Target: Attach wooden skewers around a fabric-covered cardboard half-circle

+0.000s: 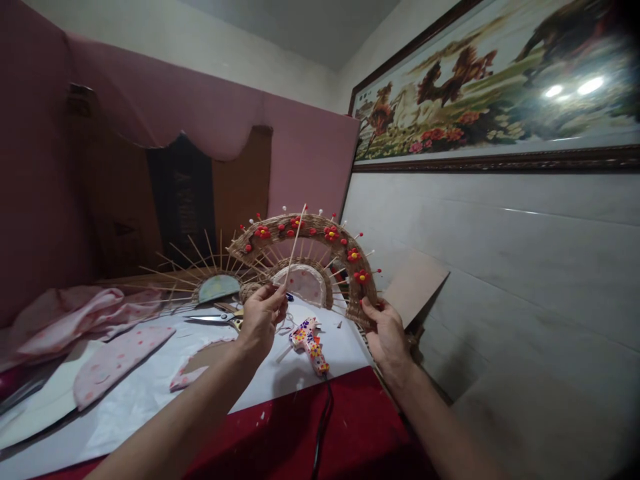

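Observation:
My left hand (263,315) pinches the lower end of a thin wooden stick (296,245), which rises at a slant and has a red tip. The stick crosses in front of a woven arch (367,293) decorated with red flowers and with red and white beads on short sticks along its outer edge. Fingers of my right hand (389,333) are closed on the arch's lower right end. Behind it stands a half-round piece (303,283) with a dotted fabric centre, a woven border and sticks. Below, a flower-patterned glue gun (311,343) lies on white paper.
Scissors (213,321) lie left of my left hand. Another half-round piece (219,288) with a green centre and radiating sticks is farther back. Dotted pink fabric (120,367) and white sheets cover the left. A black cord (323,423) crosses the red cloth (280,427); a tiled wall (500,253) bounds the right.

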`<state>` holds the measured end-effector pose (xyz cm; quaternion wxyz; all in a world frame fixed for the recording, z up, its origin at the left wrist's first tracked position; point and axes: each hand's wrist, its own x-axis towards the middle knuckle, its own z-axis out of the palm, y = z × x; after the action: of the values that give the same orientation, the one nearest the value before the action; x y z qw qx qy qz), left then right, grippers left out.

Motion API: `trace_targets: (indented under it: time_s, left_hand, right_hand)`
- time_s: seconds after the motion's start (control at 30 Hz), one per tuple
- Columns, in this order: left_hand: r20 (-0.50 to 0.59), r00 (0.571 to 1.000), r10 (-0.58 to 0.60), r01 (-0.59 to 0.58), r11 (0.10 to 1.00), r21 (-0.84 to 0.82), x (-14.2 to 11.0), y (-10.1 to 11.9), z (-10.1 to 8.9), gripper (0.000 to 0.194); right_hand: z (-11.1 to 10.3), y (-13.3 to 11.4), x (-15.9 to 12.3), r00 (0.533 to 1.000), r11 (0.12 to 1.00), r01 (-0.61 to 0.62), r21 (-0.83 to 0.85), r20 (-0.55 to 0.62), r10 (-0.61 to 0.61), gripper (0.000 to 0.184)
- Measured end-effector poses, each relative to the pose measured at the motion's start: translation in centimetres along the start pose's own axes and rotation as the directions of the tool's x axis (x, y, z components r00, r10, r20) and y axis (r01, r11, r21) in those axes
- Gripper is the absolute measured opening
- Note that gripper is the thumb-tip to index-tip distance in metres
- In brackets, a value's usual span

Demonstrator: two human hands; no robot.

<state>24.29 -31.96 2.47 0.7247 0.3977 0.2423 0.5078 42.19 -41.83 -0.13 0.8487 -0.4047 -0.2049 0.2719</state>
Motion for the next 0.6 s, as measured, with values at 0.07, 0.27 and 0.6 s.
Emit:
trace_targets:
  time_s: [0.07,0.27,0.6]
  left_hand:
    - [-0.009,1.0,-0.005,0.005,1.0,-0.017,0.1,-0.1,-0.1,0.033]
    - [-0.031,0.999,-0.018,0.016,0.998,-0.052,0.2,-0.3,-0.5,0.035]
    - [-0.031,0.999,-0.034,0.03,0.991,-0.131,-0.1,0.1,-0.8,0.032]
  right_hand:
    - [0.1,0.2,-0.3,1.0,1.0,-0.012,0.003,-0.012,0.012,0.036]
    - [0.6,0.5,-1.3,1.0,1.0,-0.001,0.002,-0.008,0.001,0.039]
    - [1.7,0.5,-2.6,1.0,0.999,0.027,0.031,0.0,-0.027,0.041]
